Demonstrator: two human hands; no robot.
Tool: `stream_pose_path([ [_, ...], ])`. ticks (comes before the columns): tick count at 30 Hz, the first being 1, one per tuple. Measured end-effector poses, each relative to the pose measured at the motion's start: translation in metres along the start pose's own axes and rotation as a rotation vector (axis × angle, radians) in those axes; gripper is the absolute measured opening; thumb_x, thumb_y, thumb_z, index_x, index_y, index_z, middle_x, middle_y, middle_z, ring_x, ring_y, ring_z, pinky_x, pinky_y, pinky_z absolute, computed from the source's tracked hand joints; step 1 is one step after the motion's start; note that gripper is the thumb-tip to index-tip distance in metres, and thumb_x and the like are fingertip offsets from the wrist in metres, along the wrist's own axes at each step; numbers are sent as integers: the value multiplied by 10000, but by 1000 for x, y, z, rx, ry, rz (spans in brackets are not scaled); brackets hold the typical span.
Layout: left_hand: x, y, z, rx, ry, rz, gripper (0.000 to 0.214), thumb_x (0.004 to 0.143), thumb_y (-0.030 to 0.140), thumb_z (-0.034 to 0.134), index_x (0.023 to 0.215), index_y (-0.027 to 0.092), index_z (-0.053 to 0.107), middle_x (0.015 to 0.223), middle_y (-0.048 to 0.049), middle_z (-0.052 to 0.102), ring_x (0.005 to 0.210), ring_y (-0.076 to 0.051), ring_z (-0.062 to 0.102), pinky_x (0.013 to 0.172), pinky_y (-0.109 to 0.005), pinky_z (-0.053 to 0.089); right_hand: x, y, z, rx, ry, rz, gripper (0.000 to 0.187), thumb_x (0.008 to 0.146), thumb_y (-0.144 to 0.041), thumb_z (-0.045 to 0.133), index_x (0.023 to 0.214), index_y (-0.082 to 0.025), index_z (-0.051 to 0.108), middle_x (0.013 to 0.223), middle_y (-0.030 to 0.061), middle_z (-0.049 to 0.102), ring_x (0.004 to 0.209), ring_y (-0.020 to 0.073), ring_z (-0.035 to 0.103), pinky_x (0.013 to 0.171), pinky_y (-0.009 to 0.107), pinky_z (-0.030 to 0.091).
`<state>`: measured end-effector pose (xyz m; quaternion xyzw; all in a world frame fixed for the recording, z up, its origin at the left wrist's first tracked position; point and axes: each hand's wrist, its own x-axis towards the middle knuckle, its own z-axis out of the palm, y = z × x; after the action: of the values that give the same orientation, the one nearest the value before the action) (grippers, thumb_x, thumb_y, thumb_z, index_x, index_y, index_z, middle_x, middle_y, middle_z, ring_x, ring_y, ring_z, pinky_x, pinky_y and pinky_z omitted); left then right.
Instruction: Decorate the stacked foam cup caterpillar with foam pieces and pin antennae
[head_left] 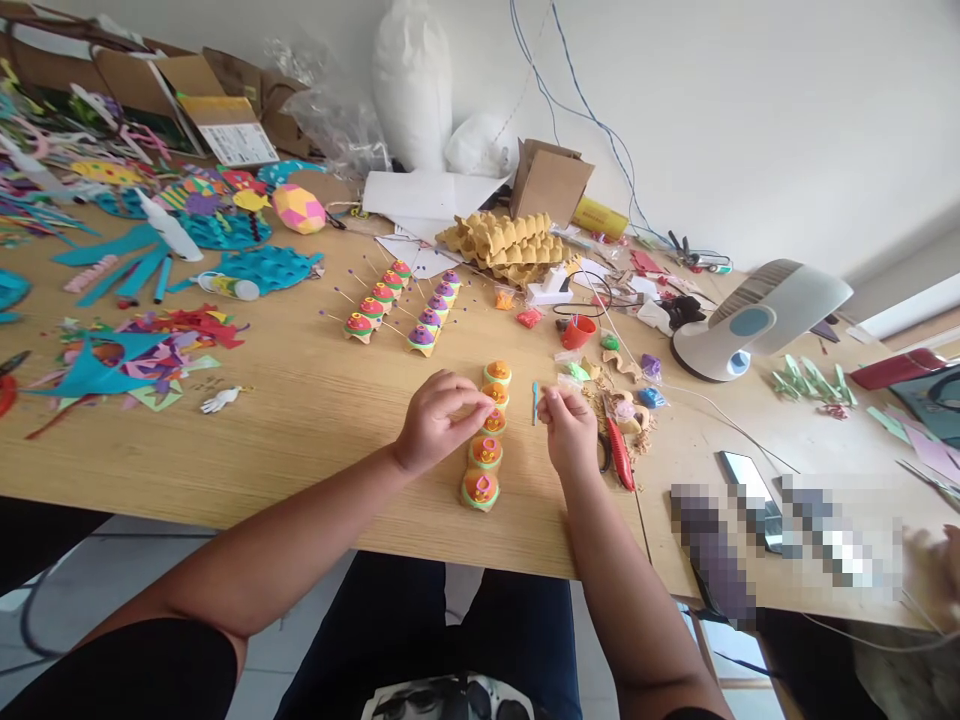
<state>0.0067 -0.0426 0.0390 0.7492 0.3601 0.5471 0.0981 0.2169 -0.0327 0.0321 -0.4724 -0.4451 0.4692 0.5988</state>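
Orange egg-carton row (pixel 487 455) set between the hands on the near bench (pixel 285 430), partly decorated.
Coloured trims have been added to its domes; purple-tipped sticks, seen on the far-left red row (pixel 373 307) and purple row (pixel 430 318), are apparently lacking. Left hand (pixel 444 415) and right hand (pixel 570 420) are curled; whether anything is grasped cannot be told.

Passage over bare tabletop (pixel 330 405) left of orange carton row (pixel 492 424); red tool (pixel 620 455) blocks right, purple carton row (pixel 430 318) beyond.
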Motion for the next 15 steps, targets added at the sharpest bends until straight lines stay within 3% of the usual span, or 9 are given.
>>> stream_pose_path([
  [5,0,-7,4,-29,-24,-31,124,909,309,664,954,230,748,844,-37,704,814,-163,627,783,-336,524,4,0,-1,328,-109,216,261,702,-286,793,935,-240,685,879,-2,680,720,91,600,731,239,542],
  [7,-1,-9,5,-1,-56,-12,132,910,324,664,957,242,757,822,-31,701,803,-165,618,779,-338,518,0,-3,1,369,-191,311,280,692,-254,778,959,-236,695,862,-5,656,720,91,586,711,232,536],
  [9,-1,-8,5,27,-79,25,131,912,316,663,966,249,761,807,-26,698,794,-164,607,770,-335,510,-4,-7,3,363,-268,394,250,721,-299,757,952,-214,716,771,-14,596,636,78,517,572,197,468],
  [11,-2,-7,4,38,-91,82,130,905,287,673,996,250,758,815,-25,700,800,-163,601,761,-325,503,-9,-9,5,304,-332,428,246,765,-387,738,901,-181,737,662,-35,491,536,62,384,441,181,308],
  [13,-2,-6,4,44,-95,144,163,887,255,696,1041,251,749,827,-23,699,803,-159,592,749,-313,495,-14,-10,8,207,-381,397,317,777,-467,739,834,-156,747,586,-60,384,497,55,258,420,206,179],
  [15,-3,-5,4,55,-88,189,201,870,234,716,1069,250,740,829,-19,691,796,-152,582,737,-300,490,-19,-10,11,101,-402,338,364,753,-509,762,812,-150,753,544,-70,357,498,56,217,448,233,153],
])
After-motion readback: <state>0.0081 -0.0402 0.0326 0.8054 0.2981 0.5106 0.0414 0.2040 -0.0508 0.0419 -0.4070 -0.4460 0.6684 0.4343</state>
